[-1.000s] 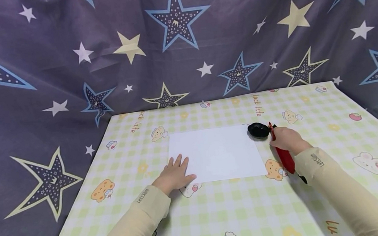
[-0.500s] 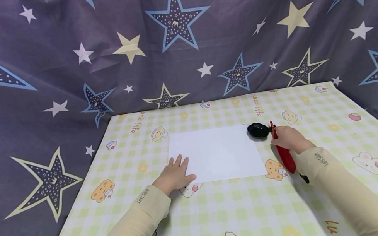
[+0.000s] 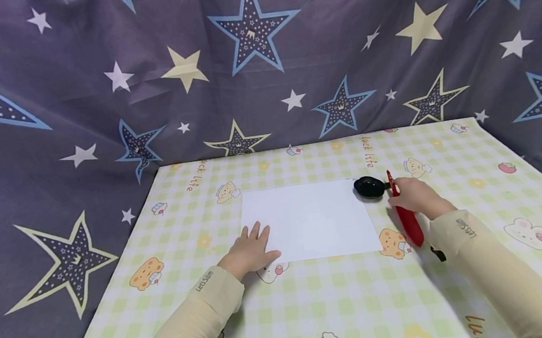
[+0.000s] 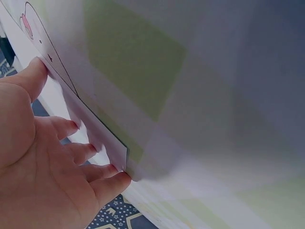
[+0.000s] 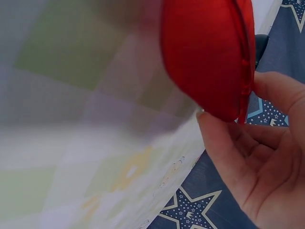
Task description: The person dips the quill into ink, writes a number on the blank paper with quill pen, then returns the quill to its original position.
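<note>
My left hand (image 3: 249,252) rests with its fingers spread on the left edge of a white sheet of paper (image 3: 314,220). In the left wrist view the paper's corner (image 4: 116,150) lies under the fingertips. Right of the sheet, my right hand (image 3: 417,197) pinches the far end of a red pouch (image 3: 409,225) between thumb and fingers. The right wrist view shows the pouch's smooth red side (image 5: 205,57) and a dark seam along its edge. A glossy black oval object (image 3: 369,187) sits by the paper's upper right corner, just left of the right hand; its kind is unclear.
A small black piece (image 3: 438,253) shows near the right sleeve, partly hidden. The table (image 3: 277,313) wears a green-checked cloth with cartoon prints. A dark star-patterned curtain (image 3: 142,94) hangs behind and beside it.
My right hand has shifted slightly to the right and away, and the red pouch has turned a little with it. The left hand, paper and black oval object stay in place.
</note>
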A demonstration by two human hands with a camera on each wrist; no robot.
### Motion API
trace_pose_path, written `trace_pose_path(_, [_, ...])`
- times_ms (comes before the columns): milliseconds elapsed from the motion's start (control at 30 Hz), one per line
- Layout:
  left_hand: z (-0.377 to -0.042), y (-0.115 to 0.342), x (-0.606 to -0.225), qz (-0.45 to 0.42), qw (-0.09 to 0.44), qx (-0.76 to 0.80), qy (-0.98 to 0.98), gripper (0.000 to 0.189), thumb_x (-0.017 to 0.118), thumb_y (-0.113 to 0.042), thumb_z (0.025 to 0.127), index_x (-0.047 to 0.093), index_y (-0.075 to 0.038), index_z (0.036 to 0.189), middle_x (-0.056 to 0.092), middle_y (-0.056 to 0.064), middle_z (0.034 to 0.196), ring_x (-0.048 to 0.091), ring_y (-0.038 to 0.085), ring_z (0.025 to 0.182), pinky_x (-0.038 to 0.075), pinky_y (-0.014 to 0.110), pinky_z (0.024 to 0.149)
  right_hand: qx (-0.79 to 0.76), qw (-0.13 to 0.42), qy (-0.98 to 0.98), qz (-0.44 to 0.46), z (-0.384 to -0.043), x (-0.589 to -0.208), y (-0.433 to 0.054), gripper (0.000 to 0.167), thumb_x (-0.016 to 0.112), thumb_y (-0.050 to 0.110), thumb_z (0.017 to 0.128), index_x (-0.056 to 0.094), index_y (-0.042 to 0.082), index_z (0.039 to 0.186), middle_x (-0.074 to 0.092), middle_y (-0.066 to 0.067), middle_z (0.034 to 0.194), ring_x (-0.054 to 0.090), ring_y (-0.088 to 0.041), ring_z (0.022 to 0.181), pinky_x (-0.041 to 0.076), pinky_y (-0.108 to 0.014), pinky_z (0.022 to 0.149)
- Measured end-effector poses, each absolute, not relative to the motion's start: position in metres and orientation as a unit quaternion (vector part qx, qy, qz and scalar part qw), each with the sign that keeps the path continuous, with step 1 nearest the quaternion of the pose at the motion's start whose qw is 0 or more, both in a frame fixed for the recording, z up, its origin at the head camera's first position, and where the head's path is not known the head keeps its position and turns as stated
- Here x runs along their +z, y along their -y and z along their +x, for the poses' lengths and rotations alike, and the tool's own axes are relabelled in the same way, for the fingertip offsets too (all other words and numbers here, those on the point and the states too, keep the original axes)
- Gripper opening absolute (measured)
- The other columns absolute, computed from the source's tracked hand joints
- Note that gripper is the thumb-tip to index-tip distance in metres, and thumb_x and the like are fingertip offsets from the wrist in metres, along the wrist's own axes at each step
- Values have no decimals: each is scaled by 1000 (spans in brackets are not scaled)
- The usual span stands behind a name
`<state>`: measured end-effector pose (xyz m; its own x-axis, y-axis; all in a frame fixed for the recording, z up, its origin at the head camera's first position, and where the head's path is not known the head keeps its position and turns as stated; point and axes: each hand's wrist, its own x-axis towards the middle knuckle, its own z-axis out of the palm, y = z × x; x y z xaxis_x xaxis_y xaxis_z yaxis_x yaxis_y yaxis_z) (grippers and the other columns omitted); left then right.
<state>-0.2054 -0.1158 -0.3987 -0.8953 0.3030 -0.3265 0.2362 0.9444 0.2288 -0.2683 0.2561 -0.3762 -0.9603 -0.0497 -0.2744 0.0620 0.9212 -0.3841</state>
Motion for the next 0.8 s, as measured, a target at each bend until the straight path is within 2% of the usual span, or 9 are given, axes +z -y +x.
trace_pose_path(233, [-206,116,-399,139,183,94,-969,71,43,-46,95,21,-3,146,10,21,150,6,44,134,14,53,107,-200,119,-972,-29,-266,-370,-259,42,60,13,86,45,-14,115,58,-16,80,57,-18,58,51,-29,48])
trace_pose_path(333, [-205,116,-399,138,182,94,-969,71,43,-46,95,21,-3,146,10,21,150,7,44,134,14,53,107,-198,113,-973,-37,-265,-367,-260,42,59,13,86,45,-15,115,59,-15,77,58,-17,55,51,-29,47])
trace_pose_path(800, [-205,116,-399,134,181,100,-969,70,44,-45,95,21,-3,146,10,21,150,6,44,134,14,52,108,-205,109,-972,-44,-262,-358,-256,49,59,14,87,41,-16,121,60,-20,85,60,-17,60,52,-30,48])
